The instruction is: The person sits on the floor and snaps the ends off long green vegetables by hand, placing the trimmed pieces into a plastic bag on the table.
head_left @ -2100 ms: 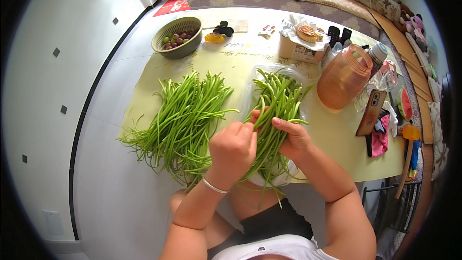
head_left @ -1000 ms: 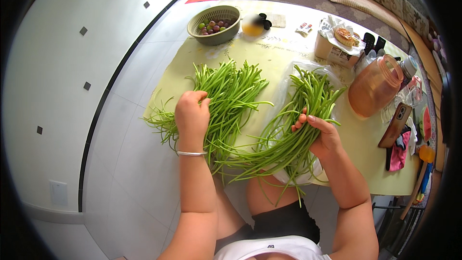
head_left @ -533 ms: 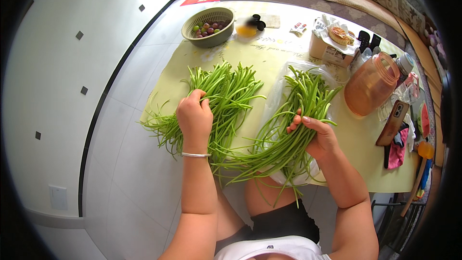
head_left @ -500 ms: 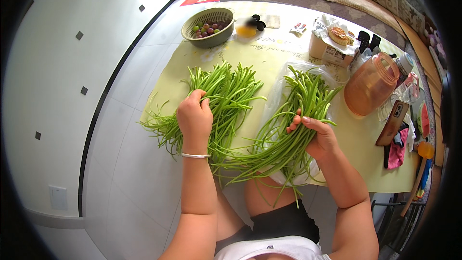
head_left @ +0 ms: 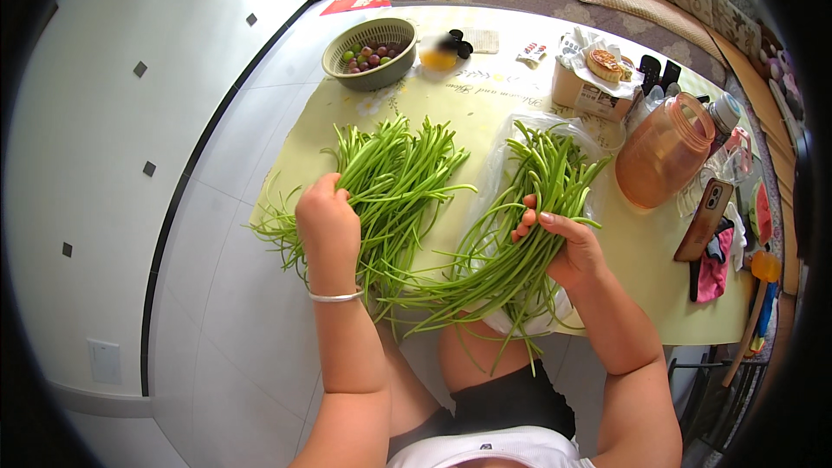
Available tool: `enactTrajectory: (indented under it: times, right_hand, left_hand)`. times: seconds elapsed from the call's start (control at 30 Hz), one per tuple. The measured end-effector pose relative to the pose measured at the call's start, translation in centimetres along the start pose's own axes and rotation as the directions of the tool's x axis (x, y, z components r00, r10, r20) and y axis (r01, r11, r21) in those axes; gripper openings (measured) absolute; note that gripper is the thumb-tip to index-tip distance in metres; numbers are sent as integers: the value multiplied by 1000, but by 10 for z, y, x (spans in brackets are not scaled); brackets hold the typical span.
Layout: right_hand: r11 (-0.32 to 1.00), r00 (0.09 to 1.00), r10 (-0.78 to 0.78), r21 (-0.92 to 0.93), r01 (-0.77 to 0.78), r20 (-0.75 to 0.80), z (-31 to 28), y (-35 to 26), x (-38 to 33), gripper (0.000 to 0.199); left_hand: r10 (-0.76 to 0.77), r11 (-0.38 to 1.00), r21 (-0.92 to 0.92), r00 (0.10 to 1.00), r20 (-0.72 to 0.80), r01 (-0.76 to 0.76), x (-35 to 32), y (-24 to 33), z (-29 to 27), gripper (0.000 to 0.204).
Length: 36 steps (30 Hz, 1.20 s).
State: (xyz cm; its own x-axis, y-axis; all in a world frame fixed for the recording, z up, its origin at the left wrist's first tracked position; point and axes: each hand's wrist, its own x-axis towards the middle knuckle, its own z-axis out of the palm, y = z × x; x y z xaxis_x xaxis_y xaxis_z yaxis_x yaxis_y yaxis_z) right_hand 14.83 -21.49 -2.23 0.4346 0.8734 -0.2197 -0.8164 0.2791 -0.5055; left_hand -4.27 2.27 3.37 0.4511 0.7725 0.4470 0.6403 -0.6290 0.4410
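Two bundles of long, thin green vegetable stems lie on the table. My left hand, with a pale bangle at the wrist, is closed at the near left side of the left bundle. Its fingers pinch at the stems there, with the fingertips partly hidden. My right hand wraps round the right bundle from its right side, thumb on top. Under that bundle spreads a clear plastic bag. Loose stem ends from both bundles cross between my hands and hang over the table's near edge.
A colander of grapes stands at the far left, near a cup of yellow liquid. To the right are a box topped with pastries, a large amber jar and a leaning phone. The table has a pale yellow cover.
My left hand has moved left and slightly down, toward the outer side of the left bundle. My right hand keeps its hold on the right bundle. The whole view has shifted slightly.
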Motion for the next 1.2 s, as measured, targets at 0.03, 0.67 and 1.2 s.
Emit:
enactTrajectory:
  times: [0.03, 0.67, 1.2]
  right_hand:
    - [1000, 1000, 4, 10, -4, 11, 0, 0, 0, 35]
    - [998, 999, 36, 56, -38, 35, 5, -1, 0, 39]
    - [1000, 1000, 17, 0, -17, -10, -3, 1, 2, 35]
  left_hand:
    - [-21, 1000, -4, 999, -48, 21, -1, 3, -5, 21]
    - [599, 783, -283, 795, 101, -554, -93, 117, 40, 30]
    - [-156, 917, 366, 987, -29, 156, 12, -36, 8, 27]
